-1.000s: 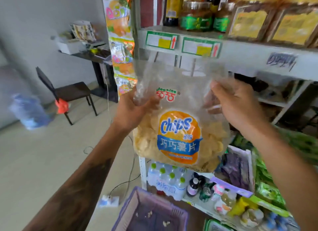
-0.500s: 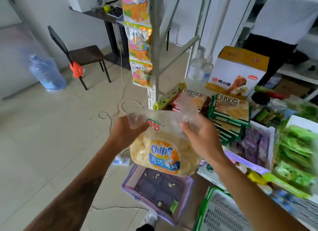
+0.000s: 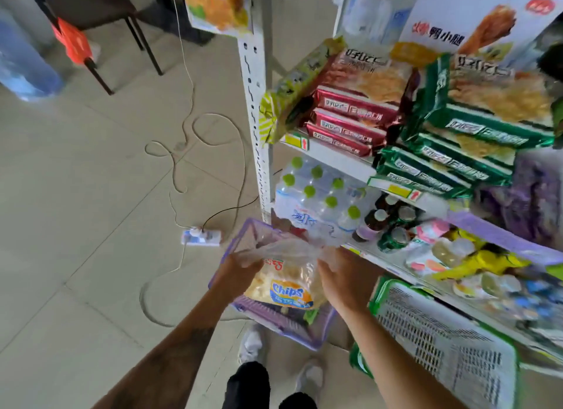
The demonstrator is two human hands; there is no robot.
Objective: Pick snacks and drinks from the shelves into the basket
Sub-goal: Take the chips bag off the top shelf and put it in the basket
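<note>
A clear bag of yellow chips [image 3: 281,285] with an orange and blue "Chips" label hangs low inside the purple basket [image 3: 240,235], which stands on the floor by the shelf post. My left hand [image 3: 236,270] grips the bag's top left corner. My right hand [image 3: 342,274] holds the top right edge of the bag. Both hands are over the basket's opening. The basket's bottom is mostly hidden by the bag.
The white shelf post [image 3: 259,119] rises just behind the basket. Shelves to the right hold a water bottle pack [image 3: 320,201], red and green snack packs [image 3: 441,140] and small bottles. A green-and-white basket [image 3: 441,344] sits at right. A power strip [image 3: 201,237] and cables lie on the floor.
Both hands have carried the chips bag down from shelf height into the purple basket, and my view has tilted downward to the floor.
</note>
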